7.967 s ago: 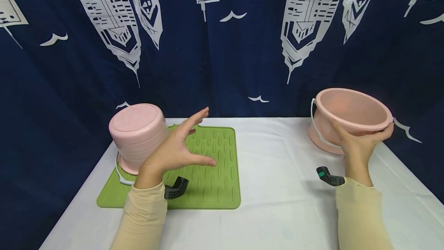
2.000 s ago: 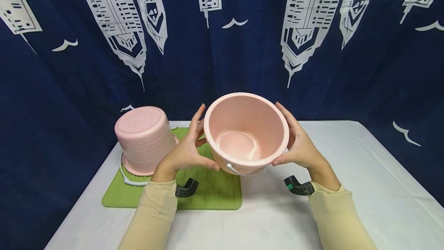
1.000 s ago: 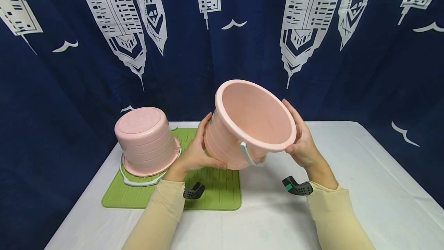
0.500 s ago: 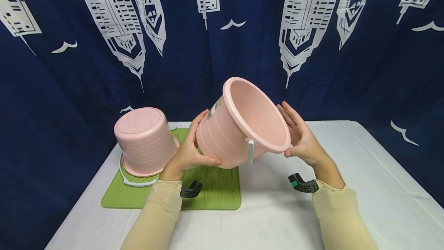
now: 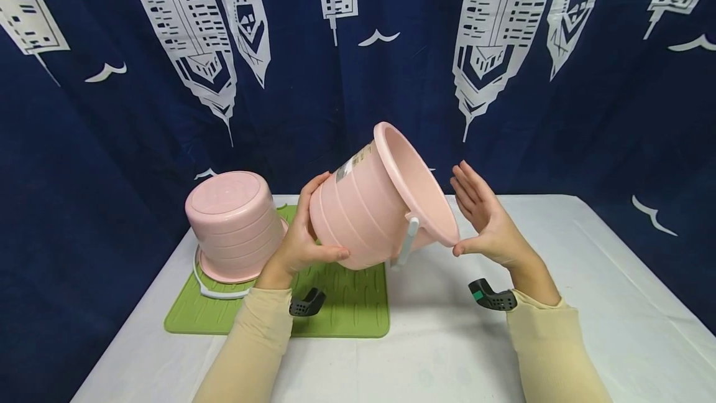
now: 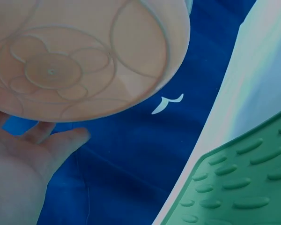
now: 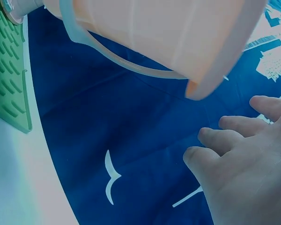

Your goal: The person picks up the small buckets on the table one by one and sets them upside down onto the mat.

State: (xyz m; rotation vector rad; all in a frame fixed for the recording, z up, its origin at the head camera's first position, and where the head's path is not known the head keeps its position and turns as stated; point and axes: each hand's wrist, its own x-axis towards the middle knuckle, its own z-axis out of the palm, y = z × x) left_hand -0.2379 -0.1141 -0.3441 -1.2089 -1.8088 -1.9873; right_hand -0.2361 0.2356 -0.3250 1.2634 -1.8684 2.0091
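A pink bucket (image 5: 363,216) hangs in the air, tipped on its side with its mouth to the right. My left hand (image 5: 293,244) grips it near the base, thumb in front and fingers behind. In the left wrist view the bucket's round base (image 6: 54,70) faces the camera, above the hand. My right hand (image 5: 495,232) is spread beside the rim, fingers off it; the thumb tip is at the rim's lower edge, and I cannot tell whether it touches. The white handle (image 5: 410,238) dangles below, and a label (image 5: 353,162) shows on the wall.
On the left a second pink bucket (image 5: 235,226) stands upside down on a green ribbed mat (image 5: 352,316), its white handle (image 5: 218,294) lying forward. A white cloth (image 5: 436,353) covers the table. Behind it hangs a dark blue curtain (image 5: 403,92) with white prints.
The bucket came from the far right to the middle between both hands. It has since turned so its mouth faces right, and the right hand's fingers have come off the rim.
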